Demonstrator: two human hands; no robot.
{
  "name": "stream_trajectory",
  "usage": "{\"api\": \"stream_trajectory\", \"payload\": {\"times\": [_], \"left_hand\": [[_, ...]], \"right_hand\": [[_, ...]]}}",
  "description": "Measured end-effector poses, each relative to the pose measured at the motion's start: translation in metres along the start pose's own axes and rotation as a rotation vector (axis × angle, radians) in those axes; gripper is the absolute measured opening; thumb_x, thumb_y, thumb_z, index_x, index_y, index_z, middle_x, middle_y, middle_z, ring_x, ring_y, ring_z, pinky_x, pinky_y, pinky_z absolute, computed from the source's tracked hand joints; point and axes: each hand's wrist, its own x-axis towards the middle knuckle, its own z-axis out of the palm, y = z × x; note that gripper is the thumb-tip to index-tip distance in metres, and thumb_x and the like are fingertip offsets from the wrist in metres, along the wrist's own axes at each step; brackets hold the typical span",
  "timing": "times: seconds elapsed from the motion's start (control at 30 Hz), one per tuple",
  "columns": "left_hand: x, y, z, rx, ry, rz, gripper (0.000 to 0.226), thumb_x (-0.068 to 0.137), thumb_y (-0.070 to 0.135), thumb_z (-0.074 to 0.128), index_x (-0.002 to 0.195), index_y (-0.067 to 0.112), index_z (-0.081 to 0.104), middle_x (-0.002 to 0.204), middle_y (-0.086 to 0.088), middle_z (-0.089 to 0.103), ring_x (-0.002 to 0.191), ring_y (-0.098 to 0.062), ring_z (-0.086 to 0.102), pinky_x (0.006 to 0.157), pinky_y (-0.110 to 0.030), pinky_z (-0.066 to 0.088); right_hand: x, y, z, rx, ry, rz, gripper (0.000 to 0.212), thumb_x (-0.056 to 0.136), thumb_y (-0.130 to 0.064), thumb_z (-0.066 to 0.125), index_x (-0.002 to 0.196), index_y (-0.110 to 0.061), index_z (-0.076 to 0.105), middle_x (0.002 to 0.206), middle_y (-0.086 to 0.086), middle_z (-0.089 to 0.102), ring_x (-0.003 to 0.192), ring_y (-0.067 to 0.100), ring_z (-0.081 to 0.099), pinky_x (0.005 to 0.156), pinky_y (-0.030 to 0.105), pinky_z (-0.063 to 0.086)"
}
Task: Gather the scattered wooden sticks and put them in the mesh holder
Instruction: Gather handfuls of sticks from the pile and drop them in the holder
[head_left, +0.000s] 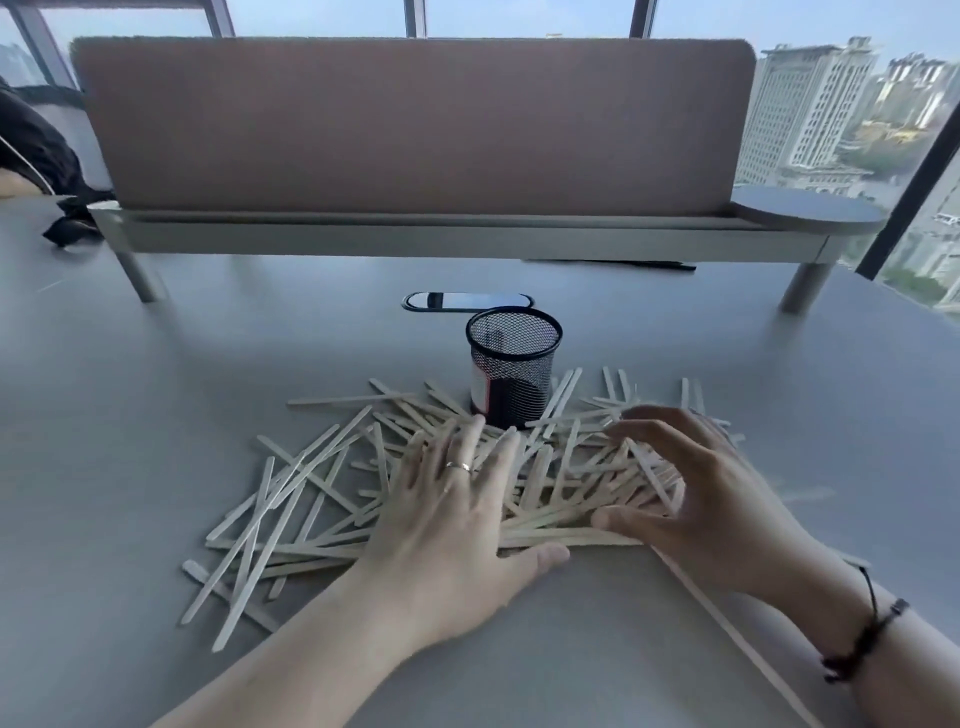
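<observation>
Raking stage, early in task: wooden sticks (322, 499) lie in a loose crisscross pile on the grey desk (130, 395), w/ the black mesh holder (513, 364) upright at the pile's far edge, touching or nearly touching the nearest sticks. No sticks visible inside the holder, so looks like nothing deposited yet. Left hand (452, 509) lies flat on pile, fingers spread, ring on one finger. Right hand (696, 488) is cupped over the right side of pile, fingers curled & apart, thumb low at near edge; slightly blurred, so can't tell if it grips any sticks. Next move prob needs both hands sweeping inward to bunch sticks parallel, then lifting the bundle upright into the holder. Outliers at left need a second pass.
</observation>
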Motion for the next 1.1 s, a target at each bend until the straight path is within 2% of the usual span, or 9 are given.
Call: {"api": "stream_trajectory", "payload": {"times": [0.17,0.27,0.37,0.43,0.57,0.7,0.87,1.0,1.1], "left_hand": [[0.003,-0.002,0.004,-0.096,0.040,-0.028,0.089,0.080,0.083,0.030,0.153,0.035,0.013,0.161,0.010,0.019,0.149,-0.013,0.011,0.118,-0.036,0.021],[0.008,-0.007,0.004,-0.147,0.080,0.076,0.072,0.085,0.073,0.042,0.146,0.034,0.038,0.145,0.019,0.040,0.138,-0.006,0.029,0.107,-0.026,0.032],[0.010,-0.010,0.006,-0.180,0.134,0.158,0.058,0.086,0.062,0.048,0.135,0.031,0.053,0.128,0.017,0.056,0.125,-0.009,0.047,0.104,-0.033,0.043],[0.011,-0.009,0.006,-0.178,0.156,0.197,0.053,0.087,0.055,0.049,0.133,0.029,0.056,0.120,0.015,0.060,0.118,-0.011,0.052,0.100,-0.034,0.046],[0.009,-0.008,0.003,-0.153,0.194,0.261,0.047,0.087,0.044,0.051,0.129,0.026,0.059,0.110,0.010,0.066,0.107,-0.015,0.059,0.093,-0.032,0.050],[0.010,-0.009,0.000,-0.186,0.210,0.290,0.044,0.088,0.032,0.062,0.130,0.021,0.061,0.106,0.006,0.070,0.101,-0.018,0.064,0.088,-0.036,0.052],[0.010,-0.015,-0.002,-0.202,0.221,0.280,0.059,0.075,0.000,0.069,0.131,0.016,0.062,0.101,0.003,0.072,0.095,-0.021,0.068,0.078,-0.034,0.056],[0.011,-0.019,-0.002,-0.189,0.246,0.273,0.067,0.069,-0.005,0.068,0.133,0.014,0.060,0.100,0.001,0.070,0.088,-0.022,0.067,0.071,-0.033,0.056],[0.012,-0.022,-0.002,-0.140,0.277,0.257,0.070,0.067,-0.007,0.067,0.134,0.011,0.059,0.097,-0.001,0.068,0.079,-0.026,0.066,0.065,-0.033,0.056]], "right_hand": [[-0.006,-0.004,0.000,-0.141,-0.201,0.031,0.105,0.051,-0.102,0.042,0.141,-0.050,0.029,0.150,-0.016,0.028,0.142,0.007,0.020,0.121,0.034,0.009],[-0.006,-0.010,0.006,-0.158,-0.202,-0.004,0.099,0.057,-0.099,0.041,0.141,-0.048,0.031,0.149,-0.017,0.032,0.142,0.006,0.023,0.122,0.037,0.007],[-0.005,-0.009,0.008,-0.145,-0.180,-0.038,0.089,0.064,-0.094,0.043,0.138,-0.045,0.039,0.144,-0.020,0.037,0.137,0.005,0.028,0.120,0.029,0.009],[-0.004,-0.006,0.008,-0.125,-0.171,-0.049,0.082,0.067,-0.090,0.046,0.134,-0.044,0.045,0.139,-0.021,0.041,0.133,0.006,0.034,0.115,0.024,0.015],[-0.004,-0.003,0.010,-0.092,-0.150,-0.062,0.071,0.070,-0.084,0.051,0.126,-0.040,0.056,0.130,-0.020,0.049,0.122,0.007,0.043,0.107,0.025,0.029],[-0.004,-0.004,0.011,-0.028,-0.127,-0.068,0.052,0.075,-0.073,0.057,0.115,-0.041,0.064,0.121,-0.020,0.053,0.114,0.008,0.050,0.101,0.029,0.040],[-0.004,-0.007,0.011,0.049,-0.104,-0.051,0.043,0.076,-0.068,0.057,0.109,-0.041,0.066,0.117,-0.022,0.054,0.113,0.006,0.051,0.099,0.031,0.042],[-0.004,-0.009,0.010,0.091,-0.078,-0.026,0.037,0.077,-0.060,0.058,0.105,-0.038,0.067,0.114,-0.021,0.056,0.110,0.008,0.055,0.096,0.035,0.046],[-0.005,-0.010,0.009,0.113,-0.038,0.007,0.035,0.079,-0.051,0.064,0.111,-0.038,0.061,0.115,-0.022,0.053,0.111,0.006,0.054,0.095,0.032,0.045]]}}
